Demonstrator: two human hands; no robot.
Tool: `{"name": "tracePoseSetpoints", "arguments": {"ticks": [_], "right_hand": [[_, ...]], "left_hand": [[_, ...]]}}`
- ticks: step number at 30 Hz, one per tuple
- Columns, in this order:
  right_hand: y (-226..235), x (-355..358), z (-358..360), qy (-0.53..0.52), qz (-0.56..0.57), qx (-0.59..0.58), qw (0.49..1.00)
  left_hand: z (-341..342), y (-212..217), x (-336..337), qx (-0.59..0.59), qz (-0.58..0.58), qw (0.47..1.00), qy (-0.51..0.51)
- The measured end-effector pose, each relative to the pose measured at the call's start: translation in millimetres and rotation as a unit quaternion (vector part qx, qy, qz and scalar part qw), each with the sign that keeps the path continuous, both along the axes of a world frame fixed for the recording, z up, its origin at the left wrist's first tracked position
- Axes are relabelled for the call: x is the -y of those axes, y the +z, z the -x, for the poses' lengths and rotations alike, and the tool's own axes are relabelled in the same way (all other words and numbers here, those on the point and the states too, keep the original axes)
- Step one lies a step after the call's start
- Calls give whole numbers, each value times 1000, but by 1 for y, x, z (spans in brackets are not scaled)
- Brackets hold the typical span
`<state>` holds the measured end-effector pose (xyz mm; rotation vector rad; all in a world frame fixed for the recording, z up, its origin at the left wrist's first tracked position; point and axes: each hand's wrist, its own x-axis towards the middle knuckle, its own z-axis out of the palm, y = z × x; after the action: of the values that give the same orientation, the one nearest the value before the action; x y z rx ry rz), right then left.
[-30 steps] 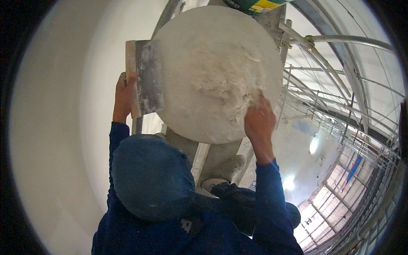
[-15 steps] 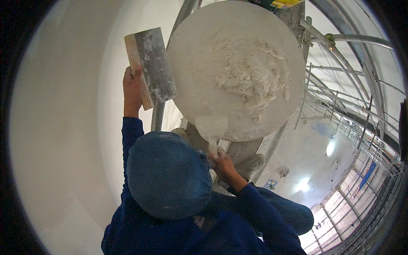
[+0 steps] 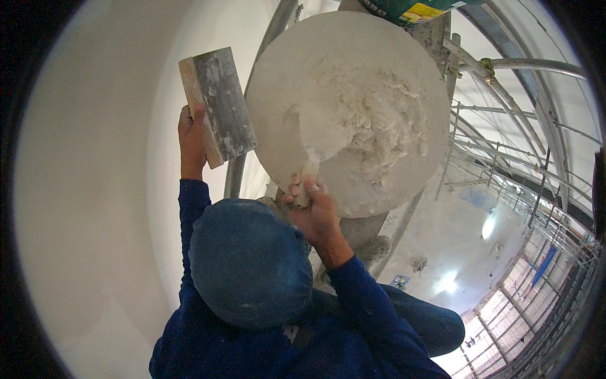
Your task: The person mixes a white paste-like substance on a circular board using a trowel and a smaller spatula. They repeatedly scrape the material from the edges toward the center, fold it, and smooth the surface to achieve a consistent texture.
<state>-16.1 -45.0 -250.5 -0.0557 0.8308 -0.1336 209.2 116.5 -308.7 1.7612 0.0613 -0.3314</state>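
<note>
Nearest to us are a blue cap and blue sleeves, with both forearms rising from the lower edge. Just past the cap, our right hand has its fingers wrapped tight on the handle of a small trowel, whose pale blade runs up and a little to the right, away from the knuckles, onto the round board. The blade's tip lies at the near left edge of the heap of white plaster, so the plaster sits just beyond and to the right of the blade, along the same line as its long axis. We judge the right hand to be the nearer one to the plaster by far.

To the left, our left hand is raised and closed on the wooden edge of a flat grey float, which stands tilted, its long side running up and to the left, just beside the board's left rim; whether they touch we cannot tell. Farther off, metal scaffold tubes cross behind the board on the right, and a pale curved wall fills the left
</note>
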Motion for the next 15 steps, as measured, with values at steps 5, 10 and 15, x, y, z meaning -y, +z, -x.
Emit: {"name": "tracePoseSetpoints", "arguments": {"ticks": [5, 10, 15], "right_hand": [[37, 55, 2, -107, -105, 141, 979], [21, 58, 19, -75, -119, 313, 939], [11, 6, 5, 217, 119, 27, 969]], "left_hand": [[1, 0, 2, -2, 0, 1000, -8], [0, 5, 4, -14, 15, 1000, -8], [-6, 1, -12, 41, -57, 997, 13]]}}
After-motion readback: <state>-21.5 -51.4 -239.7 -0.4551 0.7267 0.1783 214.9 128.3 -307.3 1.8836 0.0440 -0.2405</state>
